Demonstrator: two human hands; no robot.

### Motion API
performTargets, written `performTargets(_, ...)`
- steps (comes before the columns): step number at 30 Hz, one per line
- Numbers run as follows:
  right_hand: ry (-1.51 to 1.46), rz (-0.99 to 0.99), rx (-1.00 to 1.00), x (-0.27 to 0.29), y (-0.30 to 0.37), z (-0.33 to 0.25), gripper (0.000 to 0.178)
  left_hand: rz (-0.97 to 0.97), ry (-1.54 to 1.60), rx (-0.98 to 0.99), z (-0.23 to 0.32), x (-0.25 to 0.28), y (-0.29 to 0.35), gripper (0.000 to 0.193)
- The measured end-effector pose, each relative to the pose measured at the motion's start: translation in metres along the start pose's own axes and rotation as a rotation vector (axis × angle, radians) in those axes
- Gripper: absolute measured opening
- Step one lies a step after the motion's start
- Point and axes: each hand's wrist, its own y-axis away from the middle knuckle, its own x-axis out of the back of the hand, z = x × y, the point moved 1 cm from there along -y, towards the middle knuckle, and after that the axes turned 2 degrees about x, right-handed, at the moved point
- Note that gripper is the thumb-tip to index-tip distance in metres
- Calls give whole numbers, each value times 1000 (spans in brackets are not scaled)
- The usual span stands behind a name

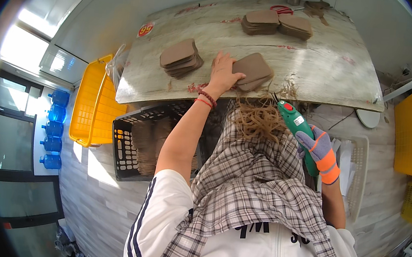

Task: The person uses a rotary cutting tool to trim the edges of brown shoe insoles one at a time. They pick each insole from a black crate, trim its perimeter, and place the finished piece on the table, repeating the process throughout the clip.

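Bare, with fingers stretched out, my left hand [222, 73] lies on the table's near part, its thumb touching the edge of a small stack of brown rounded pads [254, 69]. In my right hand [323, 152], which wears a grey and orange glove, are green electric scissors [293, 119]. Their narrow dark tip points up at the table edge, just apart from the pads. A tangle of thin brown trimmings [262, 120] hangs over the edge onto my checked apron. More loose strips [288, 89] lie on the table to the right of the pads.
Another pad stack [179, 56] stands left of my hand; two more [261, 22] sit at the back, near red-handled scissors [282, 9]. A black crate [128, 168] of brown pieces is under the table's left front. Yellow baskets [89, 107] and a white crate [357, 192] flank me.
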Motion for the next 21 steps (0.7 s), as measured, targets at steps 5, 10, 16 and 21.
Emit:
performTargets(5, -15, 11, 25, 4, 5, -1, 36, 83, 214, 27, 18, 12, 0, 31)
performTargets(10, 4, 61, 116, 8, 2, 0, 35, 104, 968, 327, 47, 21, 8, 27)
performTargets(16, -96, 149, 151, -1, 3, -17, 34, 254, 2012, 340, 124, 21, 32, 32)
performTargets(21, -89, 195, 226, -4, 5, -24, 31, 330, 2290, 351, 150, -1, 27, 35)
